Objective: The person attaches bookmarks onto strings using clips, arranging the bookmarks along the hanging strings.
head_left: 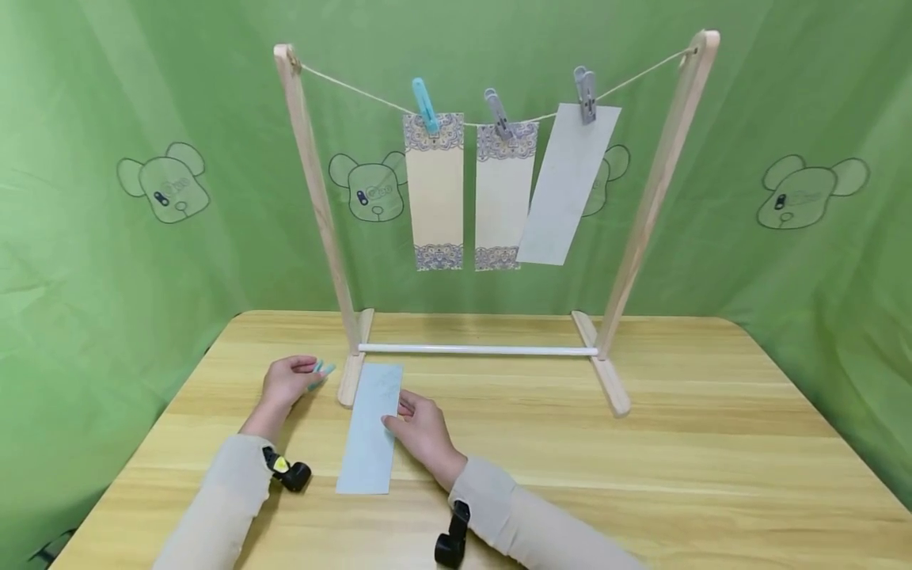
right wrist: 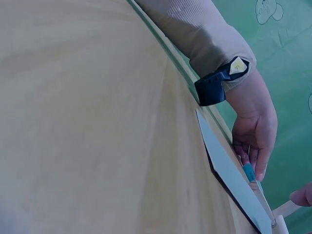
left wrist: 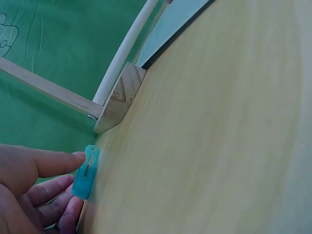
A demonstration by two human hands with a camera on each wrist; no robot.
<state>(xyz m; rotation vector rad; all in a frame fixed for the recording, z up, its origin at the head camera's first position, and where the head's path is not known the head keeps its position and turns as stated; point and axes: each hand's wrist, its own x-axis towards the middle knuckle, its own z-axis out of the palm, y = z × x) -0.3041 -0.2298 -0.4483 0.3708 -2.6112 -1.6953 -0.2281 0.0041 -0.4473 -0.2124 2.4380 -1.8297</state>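
Note:
My left hand [head_left: 286, 383] pinches a turquoise clothespin [head_left: 322, 374] between thumb and fingers, low over the table left of the stand's foot. The left wrist view shows that clothespin [left wrist: 86, 171] closer, under the thumb tip. With thumb and fingers, my right hand [head_left: 425, 431] grips the right edge of a pale blue paper strip [head_left: 369, 443]. This strip is slightly tilted, its top beside the left foot of the wooden stand. In the right wrist view the strip [right wrist: 231, 170] appears nearly edge-on, and only a bit of the right hand shows.
A cord [head_left: 356, 89] runs between two wooden posts [head_left: 659, 190]. From it hang two patterned strips [head_left: 436, 198] and a pale strip [head_left: 570, 186], held by a turquoise clothespin [head_left: 425, 105] and two grey clothespins [head_left: 586, 95]. A white rod [head_left: 477, 349] joins the posts low down.

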